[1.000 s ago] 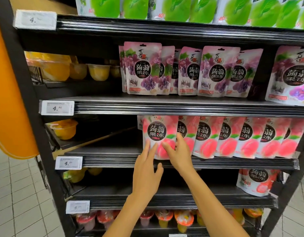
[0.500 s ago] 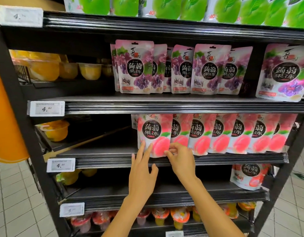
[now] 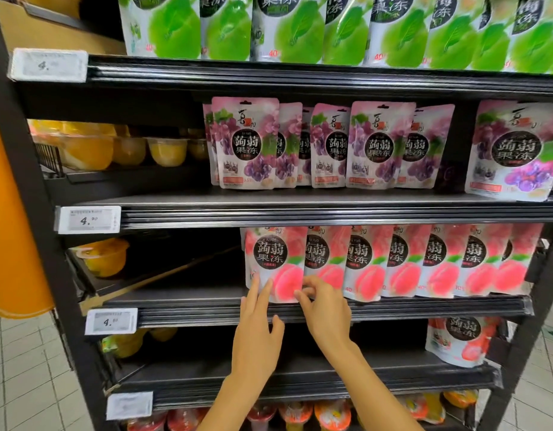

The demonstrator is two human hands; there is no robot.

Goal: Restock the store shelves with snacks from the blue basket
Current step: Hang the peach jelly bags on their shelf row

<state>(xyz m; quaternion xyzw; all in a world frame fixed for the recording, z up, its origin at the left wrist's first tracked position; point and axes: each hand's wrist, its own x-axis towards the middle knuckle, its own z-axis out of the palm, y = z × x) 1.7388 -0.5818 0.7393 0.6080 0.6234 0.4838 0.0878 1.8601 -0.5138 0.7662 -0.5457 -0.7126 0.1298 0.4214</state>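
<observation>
Squaring front peach pouch [image 3: 276,264], left end of row on middle shelf [image 3: 393,307]. Left hand [image 3: 256,334]: fingers straight, touching lower left face. Right hand [image 3: 324,309]: fingertips pinch lower right corner. Seat base flat, label outward, flush with neighbouring pouches [image 3: 362,265]. Blue basket not in view

Peach pouches [image 3: 275,262] on shelf [image 3: 188,301] — grape pouches [image 3: 247,144] above.

Black shelves [image 3: 300,209] with upright jelly pouches [image 3: 276,262].
</observation>
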